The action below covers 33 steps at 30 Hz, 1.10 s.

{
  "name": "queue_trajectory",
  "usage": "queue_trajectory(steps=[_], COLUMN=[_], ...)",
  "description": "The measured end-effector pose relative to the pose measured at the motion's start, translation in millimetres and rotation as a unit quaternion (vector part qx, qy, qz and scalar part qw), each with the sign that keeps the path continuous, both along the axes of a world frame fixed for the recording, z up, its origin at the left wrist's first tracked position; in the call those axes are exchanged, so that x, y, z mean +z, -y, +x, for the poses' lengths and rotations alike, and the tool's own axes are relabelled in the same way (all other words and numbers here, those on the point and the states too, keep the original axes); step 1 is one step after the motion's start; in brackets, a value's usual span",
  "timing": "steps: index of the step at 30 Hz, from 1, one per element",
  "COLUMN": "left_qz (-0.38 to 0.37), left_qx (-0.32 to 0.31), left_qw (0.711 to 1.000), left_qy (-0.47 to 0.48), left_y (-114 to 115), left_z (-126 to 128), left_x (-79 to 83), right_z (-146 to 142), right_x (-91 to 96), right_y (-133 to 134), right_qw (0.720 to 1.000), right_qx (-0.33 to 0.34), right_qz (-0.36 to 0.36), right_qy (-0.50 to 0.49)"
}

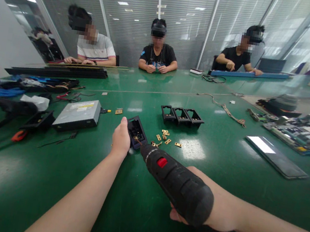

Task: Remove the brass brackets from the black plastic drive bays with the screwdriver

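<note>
My left hand (121, 137) grips a small black plastic housing (134, 123) by its left side, thumb along the top edge. Wrapped round the handle of a black cordless drill (177, 178) is my right hand (189, 196), partly hidden behind the drill body. The bit reaches into the open face of the housing, near some brass-coloured parts; whether it sits in a screw I cannot tell. Several small brass plates (167, 141) lie on the green table just right of the housing. Beyond them stands a row of three joined black frames (182, 116).
To the left are an optical disc drive (79, 113), a black housing (38, 120) and cables. A dark phone-like slab (276, 157) and circuit boards (302, 131) lie at right, near a beige cord (226, 108). Across the green table (53, 178), three people sit working with their hands.
</note>
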<state>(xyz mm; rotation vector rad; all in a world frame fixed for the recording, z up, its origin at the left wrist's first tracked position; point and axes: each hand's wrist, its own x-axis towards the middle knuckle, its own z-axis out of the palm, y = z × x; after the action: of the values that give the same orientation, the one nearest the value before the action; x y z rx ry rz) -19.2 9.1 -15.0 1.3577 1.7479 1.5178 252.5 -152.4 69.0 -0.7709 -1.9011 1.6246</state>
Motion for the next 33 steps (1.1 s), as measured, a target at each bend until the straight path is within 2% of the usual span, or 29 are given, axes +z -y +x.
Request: queue_trajectory(steps=[5, 11, 18, 33], left_qz=[-0.007, -0.011, -0.008, 0.002], left_qx=[0.001, 0.002, 0.004, -0.006], left_qw=[1.0, 1.0, 0.999, 0.999], left_qy=[0.02, 0.027, 0.034, 0.04], left_y=[-0.9, -1.5, -2.1, 0.0], left_z=[-0.9, -2.0, -2.0, 1.1], left_x=[-1.0, -2.1, -3.6, 0.8], right_z=[-1.7, -2.0, -1.3, -1.7], right_x=[1.7, 2.5, 2.1, -1.9], right_y=[0.6, 1.9, 1.9, 1.7], right_qw=[0.999, 0.999, 0.999, 0.999], right_qx=[0.0, -0.016, 0.006, -0.002], right_qz=[-0.031, -0.026, -0.048, -0.038], right_qy=[-0.01, -0.025, -0.017, 0.0])
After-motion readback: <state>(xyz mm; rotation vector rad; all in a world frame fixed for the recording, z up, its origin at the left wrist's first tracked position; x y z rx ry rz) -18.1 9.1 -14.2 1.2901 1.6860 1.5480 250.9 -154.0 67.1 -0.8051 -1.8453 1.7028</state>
